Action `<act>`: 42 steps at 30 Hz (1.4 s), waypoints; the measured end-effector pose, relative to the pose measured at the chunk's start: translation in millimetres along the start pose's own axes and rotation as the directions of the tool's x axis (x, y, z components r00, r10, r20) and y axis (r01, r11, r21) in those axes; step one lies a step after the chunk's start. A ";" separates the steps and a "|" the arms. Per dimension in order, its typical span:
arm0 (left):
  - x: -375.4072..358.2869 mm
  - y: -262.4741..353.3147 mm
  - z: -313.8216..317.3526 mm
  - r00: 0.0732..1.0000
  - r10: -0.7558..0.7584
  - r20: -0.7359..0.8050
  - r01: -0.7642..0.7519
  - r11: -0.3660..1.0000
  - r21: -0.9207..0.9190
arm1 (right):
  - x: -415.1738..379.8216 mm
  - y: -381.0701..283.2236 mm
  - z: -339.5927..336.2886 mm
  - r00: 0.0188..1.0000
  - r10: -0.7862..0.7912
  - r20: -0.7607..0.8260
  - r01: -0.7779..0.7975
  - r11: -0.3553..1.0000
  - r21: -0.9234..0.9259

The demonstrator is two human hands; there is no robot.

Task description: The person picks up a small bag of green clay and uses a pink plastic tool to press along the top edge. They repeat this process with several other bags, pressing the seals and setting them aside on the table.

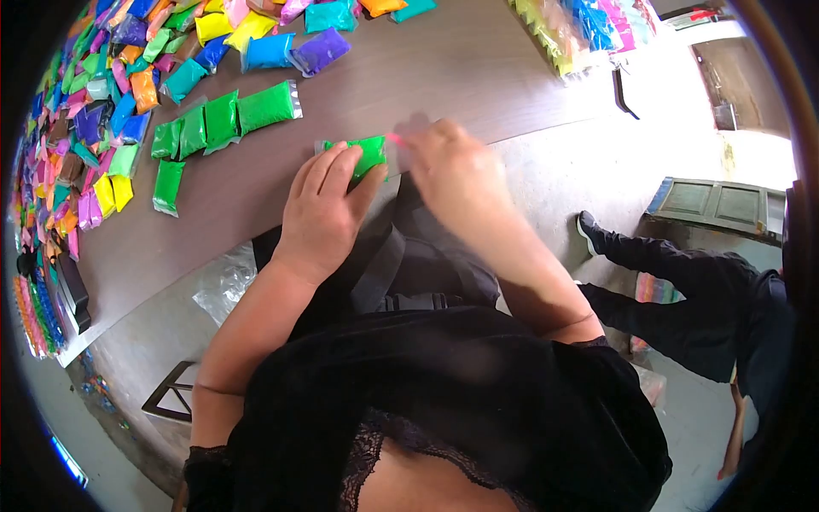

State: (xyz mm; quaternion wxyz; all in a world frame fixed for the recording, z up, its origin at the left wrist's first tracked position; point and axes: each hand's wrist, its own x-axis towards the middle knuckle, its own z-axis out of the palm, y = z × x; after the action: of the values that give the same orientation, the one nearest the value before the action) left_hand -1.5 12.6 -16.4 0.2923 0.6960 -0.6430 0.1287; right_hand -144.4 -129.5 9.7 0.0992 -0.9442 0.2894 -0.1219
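A small clear packet with bright green filling lies near the table's front edge. My left hand grips it, with the fingers on top and the thumb at its near side. My right hand is closed just right of the packet and blurred by motion. From its fingertips a thin pink-red piece points at the packet's right end; its kind is too blurred to tell. To the left, several similar green packets lie in a rough row, with one more green packet below them.
A large heap of many-coloured packets covers the left of the brown table. Bundles of coloured packets lie at the far right. Clear plastic hangs below the front edge. A person in dark clothes is at right.
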 end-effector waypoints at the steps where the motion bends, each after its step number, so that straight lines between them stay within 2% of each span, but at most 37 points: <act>1: 1.4 1.6 -3.1 1.000 -0.020 0.007 0.021 1.000 -0.012 | -2.0 -1.8 6.7 0.990 -0.140 -0.004 0.140 0.989 0.042; 2: 0.5 1.2 -5.3 1.000 -0.012 0.000 0.012 1.000 -0.011 | 0.2 -3.3 9.3 0.990 -0.139 -0.014 0.140 0.990 0.036; 4: -3.6 -2.2 -10.1 0.996 0.051 0.075 -0.057 0.994 0.092 | 4.2 -8.8 15.5 0.988 -0.132 -0.074 0.145 0.968 0.206; 5: -2.3 -2.0 -11.4 0.995 0.060 0.077 -0.067 0.993 0.092 | 9.3 -10.1 22.4 0.970 -0.215 -0.113 0.234 0.951 0.200; 6: -1.7 -2.3 -13.5 0.993 0.063 0.098 -0.073 0.991 0.109 | 16.1 -14.6 22.7 0.970 -0.212 -0.117 0.232 0.951 0.202; 8: -1.0 -3.3 -14.8 0.990 0.071 0.118 -0.086 0.988 0.127 | 29.6 -20.4 16.9 0.984 -0.178 0.000 0.176 0.975 0.138; 9: -1.3 -4.5 -12.9 0.991 0.082 0.107 -0.096 0.986 0.135 | 35.8 -16.4 16.2 0.984 -0.177 -0.006 0.176 0.975 0.136; 11: -1.1 -6.4 -14.5 0.991 0.091 0.093 -0.104 0.984 0.143 | 48.7 -2.5 14.2 0.998 0.003 0.061 0.003 0.995 -0.099; 13: -3.3 -8.1 -22.5 0.987 0.084 0.138 -0.095 0.993 0.072 | 44.9 42.3 -2.6 0.958 0.277 0.074 -0.256 0.944 -0.210; 14: -7.4 -10.6 -26.4 0.987 0.086 0.134 -0.096 0.993 0.069 | 34.1 85.7 -5.5 0.905 0.425 -0.017 -0.422 0.891 -0.167; 15: -12.5 -13.6 -30.6 0.989 0.063 0.137 -0.067 0.997 0.026 | 0.0 158.2 2.4 0.889 0.382 -0.251 -0.418 0.902 -0.109; 16: -14.4 -16.3 -31.7 0.990 0.038 0.139 -0.036 0.999 -0.016 | -21.5 201.8 -16.3 0.793 0.558 -0.247 -0.604 0.772 -0.195; 17: -13.7 -17.9 -31.6 0.990 0.035 0.136 -0.032 0.999 -0.021 | -42.1 241.4 -33.7 0.717 0.672 -0.184 -0.678 0.612 -0.406; 18: -12.2 -18.9 -33.3 0.996 0.002 0.091 0.007 0.995 -0.099 | -48.4 230.1 -66.7 0.646 0.746 -0.165 -0.729 0.538 -0.423; 19: -8.9 -20.2 -35.2 0.998 -0.031 0.050 0.039 0.984 -0.175 | -54.0 214.7 -80.5 0.617 0.739 -0.270 -0.775 0.509 -0.375; 20: -1.4 -18.0 -36.8 0.998 -0.027 0.054 0.036 0.984 -0.175 | -53.3 195.9 -85.8 0.673 0.670 -0.313 -0.739 0.587 -0.332; 21: 9.8 -12.5 -37.2 0.987 -0.139 0.075 0.156 0.941 -0.301 | -49.2 185.9 -74.8 0.766 0.549 -0.334 -0.624 0.760 -0.182; 22: 18.5 -10.2 -35.9 0.963 -0.246 0.109 0.269 0.868 -0.417 | -38.0 159.6 -56.4 0.845 0.420 -0.332 -0.444 0.896 0.005; 23: 23.4 -12.8 -30.4 0.964 -0.241 0.108 0.264 0.871 -0.414 | -20.3 117.2 -42.5 0.886 0.424 -0.189 -0.415 0.906 0.089; 24: 27.8 -16.2 -22.4 0.871 -0.408 0.275 0.470 0.525 -0.709 | -11.6 76.4 -26.3 0.967 0.078 -0.242 -0.098 0.992 -0.074; 25: 31.5 -18.1 -17.7 0.742 -0.462 0.486 0.569 0.050 -0.821 | 2.7 46.7 -2.7 0.979 -0.026 -0.204 0.008 0.996 -0.089; 26: 34.4 -17.7 -17.6 0.742 -0.469 0.480 0.566 0.055 -0.822 | 11.7 17.3 -3.0 0.996 0.023 -0.084 -0.019 0.999 0.043; 27: 35.7 -16.5 -18.9 0.686 -0.458 0.566 0.587 -0.112 -0.802 | 21.8 5.1 12.8 0.980 -0.013 -0.197 0.038 0.991 0.125; 28: 35.3 -16.6 -20.8 0.629 -0.433 0.645 0.589 -0.277 -0.760 | 26.4 7.1 13.0 0.981 -0.029 -0.193 0.056 0.990 0.132; 30: 32.5 -17.8 -23.7 0.604 -0.452 0.657 0.586 -0.307 -0.750 | 35.4 20.8 2.0 0.991 0.114 -0.069 -0.119 0.990 -0.076; 31: 33.6 -15.4 -26.8 0.601 -0.443 0.665 0.587 -0.321 -0.743 | 35.6 58.3 15.6 0.993 0.109 -0.046 -0.116 0.977 -0.178; 32: 35.4 -13.4 -29.1 0.601 -0.432 0.673 0.586 -0.335 -0.738 | 37.1 81.2 3.3 0.957 0.288 -0.041 -0.290 0.950 -0.116; 33: 36.9 -11.7 -30.5 0.596 -0.423 0.683 0.572 -0.374 -0.730 | 30.9 123.5 6.8 0.952 0.283 -0.117 -0.295 0.950 -0.102; 34: 36.3 -10.2 -28.6 0.599 -0.432 0.675 0.560 -0.377 -0.738 | 24.2 137.0 -11.4 0.908 0.398 -0.127 -0.401 0.916 0.002; 35: 34.4 -8.0 -24.0 0.623 -0.420 0.659 0.572 -0.331 -0.751 | 15.9 137.4 -31.5 0.905 0.393 -0.161 -0.406 0.912 -0.062; 36: 33.7 -5.7 -19.4 0.648 -0.402 0.647 0.584 -0.282 -0.761 | 11.9 129.1 -43.6 0.844 0.487 -0.225 -0.497 0.868 0.016; 37: 34.7 -2.9 -16.1 0.646 -0.387 0.657 0.571 -0.326 -0.754 | 11.2 131.6 -40.9 0.845 0.509 -0.164 -0.434 0.832 0.346; 38: 36.5 0.1 -13.9 0.652 -0.379 0.657 0.570 -0.326 -0.754 | 9.1 133.8 -37.5 0.853 0.512 -0.101 -0.340 0.691 0.638; 39: 38.0 4.1 -12.2 0.648 -0.388 0.656 0.576 -0.314 -0.755 | 6.9 110.3 -43.5 0.855 0.519 -0.011 -0.317 0.540 0.780; 40: 39.3 7.8 -10.5 0.643 -0.399 0.654 0.583 -0.300 -0.755 | 6.0 76.1 -50.6 0.860 0.505 0.076 -0.289 0.360 0.887; 42: 39.3 13.6 -8.4 0.682 -0.391 0.618 0.558 -0.268 -0.785 | 6.5 36.6 -53.1 0.883 0.430 0.186 -0.297 0.207 0.932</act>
State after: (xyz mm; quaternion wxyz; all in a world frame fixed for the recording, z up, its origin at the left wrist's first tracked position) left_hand -7.6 -14.8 15.3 0.6693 0.4780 -0.2198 -0.5246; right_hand -173.5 -169.2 51.9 0.6409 -0.5986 0.3801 -0.2940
